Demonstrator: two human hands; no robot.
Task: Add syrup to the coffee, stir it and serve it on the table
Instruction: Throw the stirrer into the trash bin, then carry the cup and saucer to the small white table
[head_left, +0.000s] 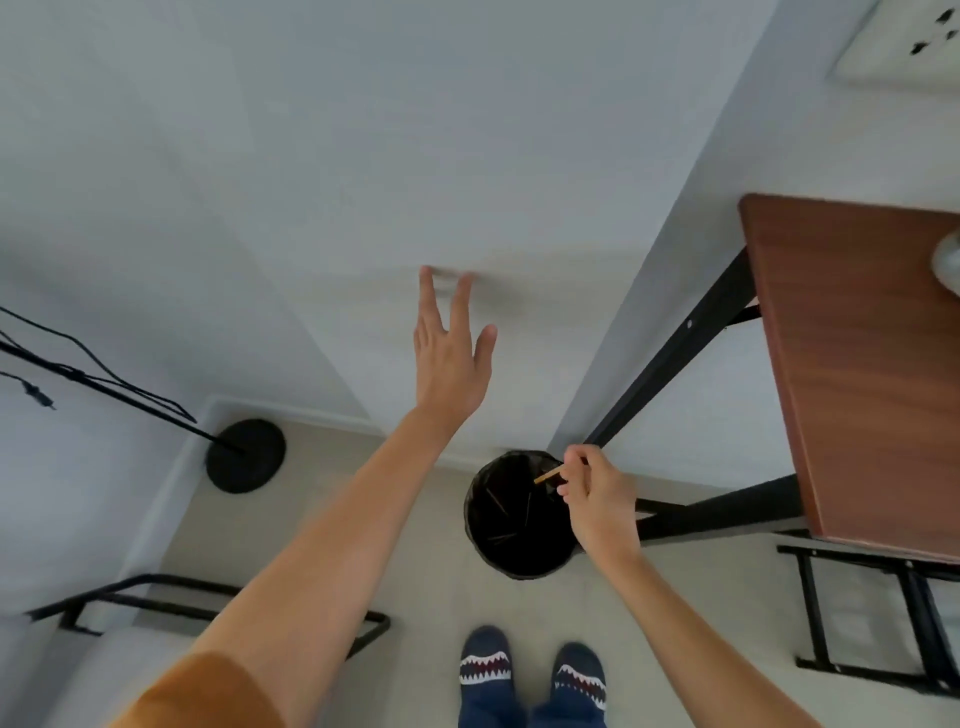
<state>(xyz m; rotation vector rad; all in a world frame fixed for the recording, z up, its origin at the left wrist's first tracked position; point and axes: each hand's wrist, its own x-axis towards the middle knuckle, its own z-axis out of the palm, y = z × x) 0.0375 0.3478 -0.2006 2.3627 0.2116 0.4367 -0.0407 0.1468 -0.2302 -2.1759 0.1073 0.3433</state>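
My right hand (597, 499) pinches a short wooden stir stick (548, 475) and holds it over the mouth of a black waste bin (514, 540) on the floor. My left hand (451, 358) is stretched out ahead with its fingers spread, its fingertips at the white wall, holding nothing. A brown wooden table (852, 364) with black legs stands at the right. At its right edge a pale rounded object (946, 262) is partly cut off by the frame. No cup or syrup is clearly visible.
A black round stand base (245, 456) with a pole and cables sits at the left near the wall corner. Black metal frames lie at lower left (208, 608) and lower right (872, 613). My feet in patterned slippers (535, 670) stand before the bin.
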